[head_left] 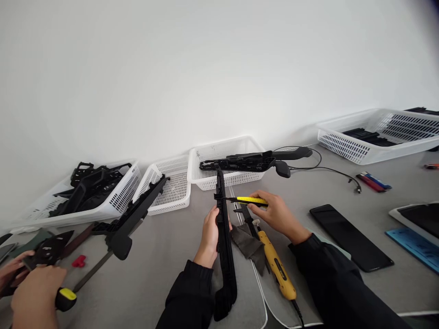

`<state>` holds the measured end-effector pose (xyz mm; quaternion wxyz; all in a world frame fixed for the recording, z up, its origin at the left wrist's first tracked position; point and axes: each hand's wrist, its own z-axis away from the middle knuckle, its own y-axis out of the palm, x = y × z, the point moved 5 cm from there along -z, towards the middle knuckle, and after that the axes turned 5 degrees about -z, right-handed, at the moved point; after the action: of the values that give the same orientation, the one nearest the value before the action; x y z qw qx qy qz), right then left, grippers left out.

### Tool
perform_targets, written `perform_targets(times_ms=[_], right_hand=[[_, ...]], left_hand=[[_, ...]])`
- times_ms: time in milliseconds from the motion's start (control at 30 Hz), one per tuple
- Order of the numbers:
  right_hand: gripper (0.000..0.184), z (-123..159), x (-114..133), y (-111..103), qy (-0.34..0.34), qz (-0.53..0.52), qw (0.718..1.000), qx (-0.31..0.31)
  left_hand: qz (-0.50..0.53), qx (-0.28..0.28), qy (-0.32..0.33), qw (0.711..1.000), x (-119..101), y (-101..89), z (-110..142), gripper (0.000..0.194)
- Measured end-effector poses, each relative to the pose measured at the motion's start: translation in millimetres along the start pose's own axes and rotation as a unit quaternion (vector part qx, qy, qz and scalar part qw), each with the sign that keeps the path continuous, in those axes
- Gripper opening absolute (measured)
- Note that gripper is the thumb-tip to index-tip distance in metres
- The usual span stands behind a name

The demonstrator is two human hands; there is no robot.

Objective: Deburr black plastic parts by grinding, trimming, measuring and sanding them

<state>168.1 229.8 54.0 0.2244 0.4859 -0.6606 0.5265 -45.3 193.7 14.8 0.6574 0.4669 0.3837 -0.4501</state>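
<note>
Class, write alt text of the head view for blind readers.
The left hand holds a long black part; the right hand points a slim yellow tool at it. A corded tool lies on a grey table, with white baskets beyond and another person's hands at left.

Left hand (210,235) upright, right hand (276,214) angled leftward, fingers curled, both forearms in black sleeves.

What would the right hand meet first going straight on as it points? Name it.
Likely the long black part in the left hand; the yellow tool seems to reach it, though depth is unclear.
</note>
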Motion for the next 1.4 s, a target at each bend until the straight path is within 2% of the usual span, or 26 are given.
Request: perform_targets(times_ms=[100, 267, 333, 500, 667, 733, 833, 1000, 1200, 1400], right_hand=[[0.020, 0, 1, -1, -0.003, -0.005, 1.000, -0.009], [0.011, 2, 7, 6, -0.019, -0.008, 0.995, 0.095], [0.009, 3, 6, 9, -0.024, -0.002, 0.993, 0.111], [0.020, 0, 1, 0, 0.010, 0.008, 0.999, 0.029], [0.013, 2, 4, 5, -0.004, -0.010, 0.995, 0.095], [0.014, 2, 4, 5, -0.002, -0.008, 0.997, 0.081], [0.020, 1, 3, 1, 0.009, 0.000, 1.000, 0.030], [0.012, 1, 3, 6, -0.008, 0.004, 0.997, 0.075], [0.022, 0, -3, 0, 0.015, 0.014, 1.000, -0.019], [0.016, 1, 5, 0, 0.009, 0.007, 0.999, 0.040]], left_hand=[[-0.003, 0.002, 0.004, 1.000, -1, 0.6, 0, 0.052], [-0.017, -0.009, -0.009, 1.000, 1, -2.3, 0, 0.059], [-0.015, -0.012, -0.015, 1.000, 1, -3.0, 0, 0.059], [0.002, -0.008, 0.001, 1.000, 0, -1.7, -1, 0.044], [0.005, -0.006, -0.005, 1.000, 1, -2.5, -1, 0.044], [0.002, -0.002, -0.004, 1.000, 1, -2.2, -1, 0.043], [-0.004, 0.005, 0.002, 1.000, -1, -1.4, 1, 0.042], [-0.011, 0.009, 0.008, 1.000, 0, -2.1, 0, 0.041], [0.016, 0.003, 0.004, 1.000, 0, -2.4, -3, 0.045], [0.022, -0.016, 0.014, 1.000, 0, -13.1, -4, 0.037]])
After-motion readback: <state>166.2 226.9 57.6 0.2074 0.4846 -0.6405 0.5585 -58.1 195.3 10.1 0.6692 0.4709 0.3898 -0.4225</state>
